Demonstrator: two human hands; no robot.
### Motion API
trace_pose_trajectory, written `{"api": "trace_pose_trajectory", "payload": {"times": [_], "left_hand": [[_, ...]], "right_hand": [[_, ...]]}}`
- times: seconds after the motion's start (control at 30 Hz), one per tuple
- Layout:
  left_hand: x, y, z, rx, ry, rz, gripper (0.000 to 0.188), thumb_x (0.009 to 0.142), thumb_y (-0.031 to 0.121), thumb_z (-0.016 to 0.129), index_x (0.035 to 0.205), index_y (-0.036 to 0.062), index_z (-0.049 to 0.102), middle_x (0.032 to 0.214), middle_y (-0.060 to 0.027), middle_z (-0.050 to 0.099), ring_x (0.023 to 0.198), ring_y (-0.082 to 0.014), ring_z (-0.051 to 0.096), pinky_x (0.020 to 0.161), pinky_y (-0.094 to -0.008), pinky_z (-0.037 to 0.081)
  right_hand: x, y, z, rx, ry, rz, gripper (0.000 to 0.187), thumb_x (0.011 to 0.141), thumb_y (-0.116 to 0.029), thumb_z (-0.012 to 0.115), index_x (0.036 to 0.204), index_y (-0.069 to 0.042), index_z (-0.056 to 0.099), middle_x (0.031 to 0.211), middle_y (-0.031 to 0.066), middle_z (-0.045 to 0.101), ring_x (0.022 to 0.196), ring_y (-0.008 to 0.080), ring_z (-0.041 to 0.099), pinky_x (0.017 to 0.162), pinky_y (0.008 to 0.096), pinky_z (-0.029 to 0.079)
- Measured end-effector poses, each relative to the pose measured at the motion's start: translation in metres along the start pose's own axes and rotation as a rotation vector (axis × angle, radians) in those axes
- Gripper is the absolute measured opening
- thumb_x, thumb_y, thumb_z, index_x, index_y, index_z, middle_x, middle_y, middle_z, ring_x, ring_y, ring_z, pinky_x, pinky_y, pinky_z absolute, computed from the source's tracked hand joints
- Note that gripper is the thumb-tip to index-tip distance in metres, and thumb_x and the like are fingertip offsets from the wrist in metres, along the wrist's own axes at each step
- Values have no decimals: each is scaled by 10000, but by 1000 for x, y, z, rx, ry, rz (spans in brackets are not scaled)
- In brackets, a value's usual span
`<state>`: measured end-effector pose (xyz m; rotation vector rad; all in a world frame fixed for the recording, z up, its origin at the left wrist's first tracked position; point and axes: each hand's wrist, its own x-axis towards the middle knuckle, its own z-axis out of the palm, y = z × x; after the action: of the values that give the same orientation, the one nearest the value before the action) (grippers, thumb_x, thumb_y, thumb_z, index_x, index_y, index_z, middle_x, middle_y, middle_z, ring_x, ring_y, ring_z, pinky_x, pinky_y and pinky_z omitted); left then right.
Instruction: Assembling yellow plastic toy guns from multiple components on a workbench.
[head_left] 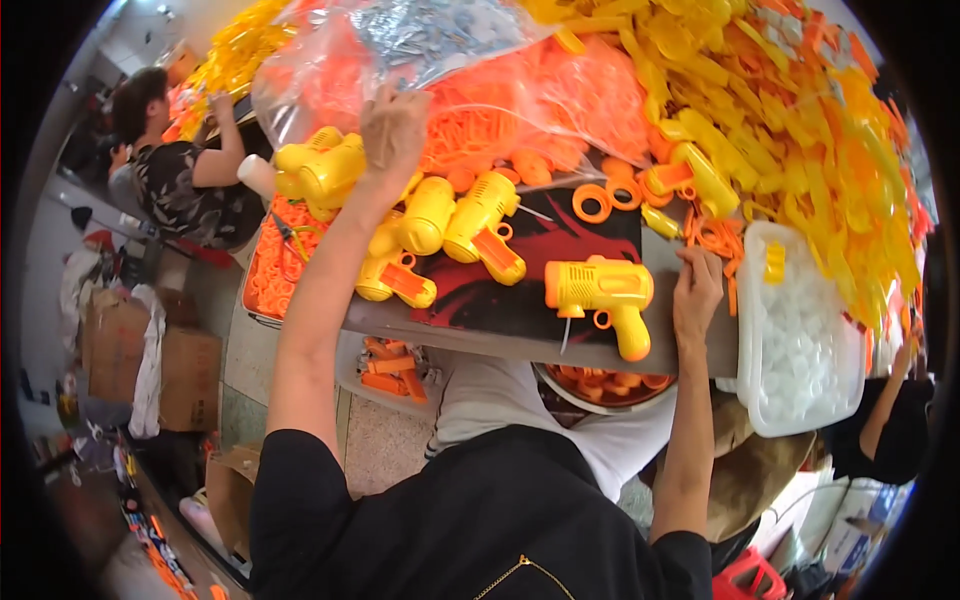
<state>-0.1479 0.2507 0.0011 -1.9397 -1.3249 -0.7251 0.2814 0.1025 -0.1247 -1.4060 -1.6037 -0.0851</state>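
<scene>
Head view. I log the nearest yellow gun [602, 288] lying on its side at the front of the worktop [470, 332], vented end to the left, grip pointing toward the wearer, with a thin pale wire [566, 337] hanging from its underside.

Handling, my judgement: light, hollow plastic; stiff shell, smooth and a little slippery. The wire looks like the weak point, so I would keep off it. Best hold: round the grip, or across the rounded body from above.

Position: the gun is just left of the right hand [697, 290] and slightly nearer the wearer, apart from it, no contact seen. It is well apart from the left hand [393, 130], which is farther out and to the left.

Right hand: fingers bent, tips beside the loose orange parts [715, 236]; I cannot tell whether they pinch one. Left hand: stretched over the clear bag [450, 35] of silvery bits, fingers curled; whether it grips anything I cannot tell. More guns [485, 228] sit beyond and left of the near one; orange rings [591, 203] lie behind it. White tub [751, 330] at right.
</scene>
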Motion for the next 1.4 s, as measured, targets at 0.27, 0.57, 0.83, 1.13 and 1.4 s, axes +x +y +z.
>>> {"api": "trace_pose_trajectory", "payload": {"times": [0.27, 0.57, 0.83, 1.13, 1.4], "left_hand": [[8, -4, -9, -10, 71, -48, 145, 874, 121, 658, 1006, 116, 718, 962, -31, 699, 922, -252, 628, 805, -397, 499], [12, -17, -5, 19, 55, -54, 87, 874, 156, 687, 958, 138, 706, 945, -21, 619, 949, -246, 616, 803, -398, 499], [23, -33, -5, 88, -36, 69, 338, 825, 59, 656, 1137, 169, 727, 1307, -67, 546, 1183, -286, 512, 939, -443, 459], [24, -46, -13, 133, -23, 221, 235, 833, 86, 667, 1056, 137, 722, 1578, -96, 357, 1383, -327, 386, 1075, -484, 366], [28, -46, -5, 203, -122, 260, 378, 848, 58, 637, 1215, 142, 666, 1647, -78, 253, 1478, -301, 291, 1172, -514, 288]], "right_hand": [[5, -8, 1, 44, -4, 19, 162, 878, 109, 596, 982, 11, 673, 1030, 122, 665, 975, 274, 636, 840, 349, 517], [6, 0, 4, 27, -12, 24, 166, 881, 111, 597, 977, 3, 678, 1021, 100, 669, 955, 242, 641, 759, 323, 515], [4, -2, 3, 71, -6, 75, 150, 894, 106, 591, 975, 9, 671, 1020, 98, 672, 915, 235, 652, 747, 316, 512], [5, -1, 3, 99, -19, 93, 150, 884, 116, 583, 974, 23, 658, 1013, 107, 670, 924, 238, 656, 776, 320, 519], [6, -5, 4, 115, -7, 91, 138, 877, 121, 583, 958, 28, 646, 1003, 111, 669, 919, 243, 656, 783, 324, 518]]}}
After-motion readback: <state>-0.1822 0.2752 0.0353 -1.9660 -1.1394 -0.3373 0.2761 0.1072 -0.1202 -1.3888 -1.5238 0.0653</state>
